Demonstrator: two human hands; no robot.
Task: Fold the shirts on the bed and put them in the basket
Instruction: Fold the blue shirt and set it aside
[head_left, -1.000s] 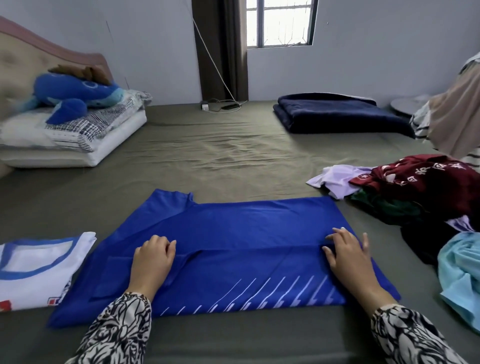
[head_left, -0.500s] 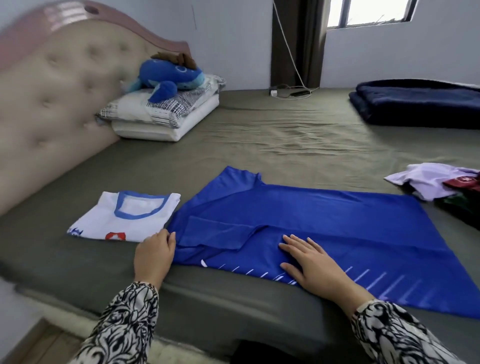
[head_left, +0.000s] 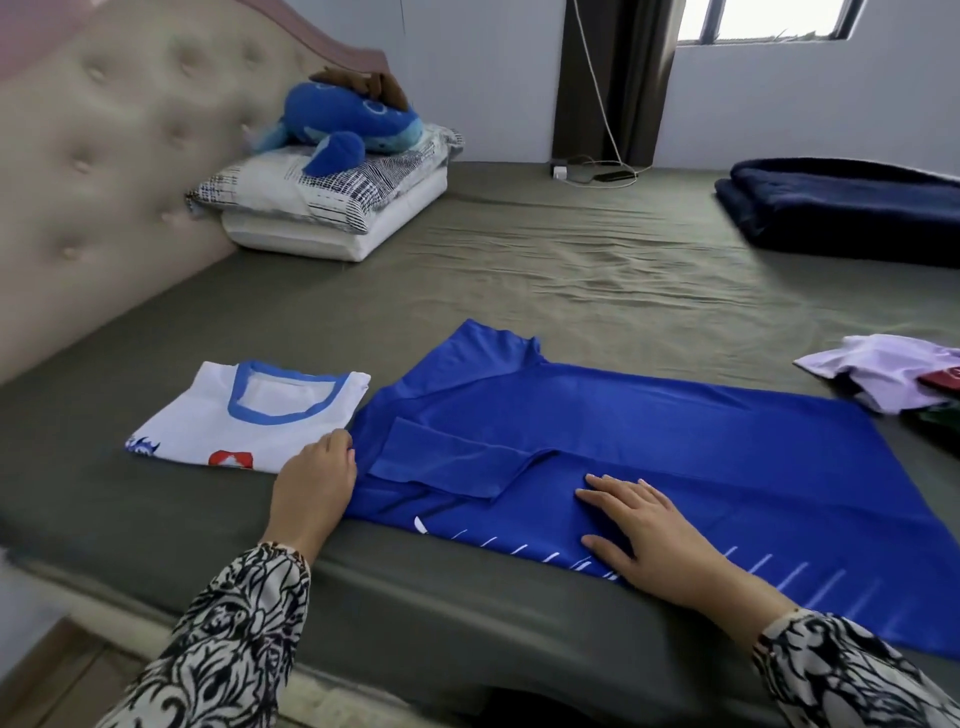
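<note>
- The blue shirt was laid flat on the bed in the lower centre of the frame, its long axis running from the collar at centre left to the hem at lower right.
- One sleeve was seen already turned in over the body of the shirt, lying between the two hands.
- The left hand was placed at the shirt's left edge, near the collar end, with its fingers curled down at the cloth; whether the edge was pinched or merely touched could not be told.
- The right hand was rested palm down on the shirt near its near edge, fingers straight and spread, nothing grasped.
- The next fold was judged to run along the long axis, collar end toward hem; for that, the left hand was the nearer to the end to be lifted.
- A folded white shirt was lying just beside the left hand, at centre left.
- Unfolded clothes were cut off by the right edge of the frame, so their number could not be made out.
- No basket was shown anywhere in the view.
- The shirt's hem corner was cut off at the lower right.
</note>
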